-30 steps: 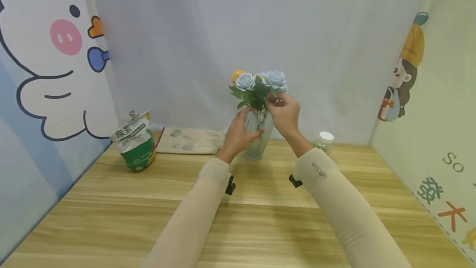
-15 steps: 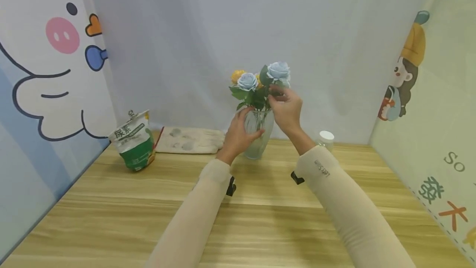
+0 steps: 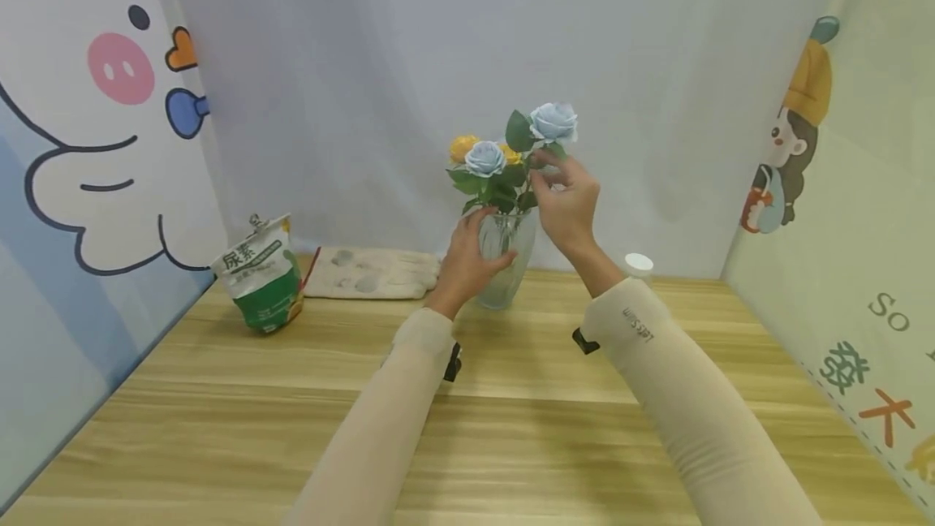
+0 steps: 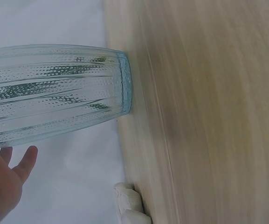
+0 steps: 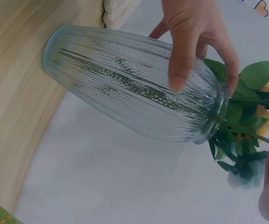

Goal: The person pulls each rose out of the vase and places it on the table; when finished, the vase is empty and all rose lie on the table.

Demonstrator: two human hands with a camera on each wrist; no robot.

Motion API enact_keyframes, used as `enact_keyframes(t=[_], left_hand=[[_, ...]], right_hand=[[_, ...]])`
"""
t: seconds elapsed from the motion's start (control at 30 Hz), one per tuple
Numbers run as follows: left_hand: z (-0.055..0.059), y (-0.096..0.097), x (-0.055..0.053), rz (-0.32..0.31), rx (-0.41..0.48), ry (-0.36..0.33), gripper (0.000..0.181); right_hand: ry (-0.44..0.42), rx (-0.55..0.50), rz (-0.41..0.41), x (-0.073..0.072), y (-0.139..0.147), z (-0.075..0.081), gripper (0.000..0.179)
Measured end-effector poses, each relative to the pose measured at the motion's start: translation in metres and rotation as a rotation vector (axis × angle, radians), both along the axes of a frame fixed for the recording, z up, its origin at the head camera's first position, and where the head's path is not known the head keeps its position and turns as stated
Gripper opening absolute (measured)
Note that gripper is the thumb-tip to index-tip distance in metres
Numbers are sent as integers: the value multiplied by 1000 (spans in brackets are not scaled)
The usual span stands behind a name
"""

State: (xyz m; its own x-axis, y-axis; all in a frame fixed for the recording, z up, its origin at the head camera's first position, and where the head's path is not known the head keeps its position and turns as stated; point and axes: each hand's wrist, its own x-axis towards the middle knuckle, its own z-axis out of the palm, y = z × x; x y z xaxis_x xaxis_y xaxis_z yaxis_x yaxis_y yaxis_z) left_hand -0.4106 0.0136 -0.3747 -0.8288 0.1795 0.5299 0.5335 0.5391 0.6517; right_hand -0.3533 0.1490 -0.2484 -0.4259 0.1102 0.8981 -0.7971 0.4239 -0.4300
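A clear ribbed glass vase stands upright on the table, with green stems and leaves inside. My left hand grips its upper part from the left, thumb across the front and fingers round the side, as the right wrist view also shows. Above the rim my right hand pinches the stem of a pale blue rose, whose bloom rises higher than the others. Another pale blue rose and a yellow rose lean left in the vase. The held stem's lower end is hidden among the leaves.
On the left stands a green and white bag with a clip at its top. Cream work gloves lie flat behind the left forearm. A white-lidded jar sits right of the vase, partly behind the right sleeve. A pale curtain hangs close behind.
My right hand has moved up and slightly right, lifting the pale blue rose higher out of the bunch. The left hand keeps its grip on the vase, which stays in place.
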Motion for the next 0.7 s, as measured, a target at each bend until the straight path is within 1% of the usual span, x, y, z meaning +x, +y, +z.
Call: enact_keyframes(t=[0.1,0.2,0.3,0.53,0.7], left_hand=[[0,0,0,-1,-9,7,75],[-1,0,1,4,-16,12,75],[-1,1,1,7,-10,6,75],[-1,1,-3,10,10,-4,76],[-2,1,-4,-1,25,-9,75]], right_hand=[[23,-1,6,4,0,5,18],[28,-11,10,5,0,8,19],[50,-19,11,6,1,10,20],[182,12,-21,8,3,22,20],[208,-55,-14,12,4,34,18]])
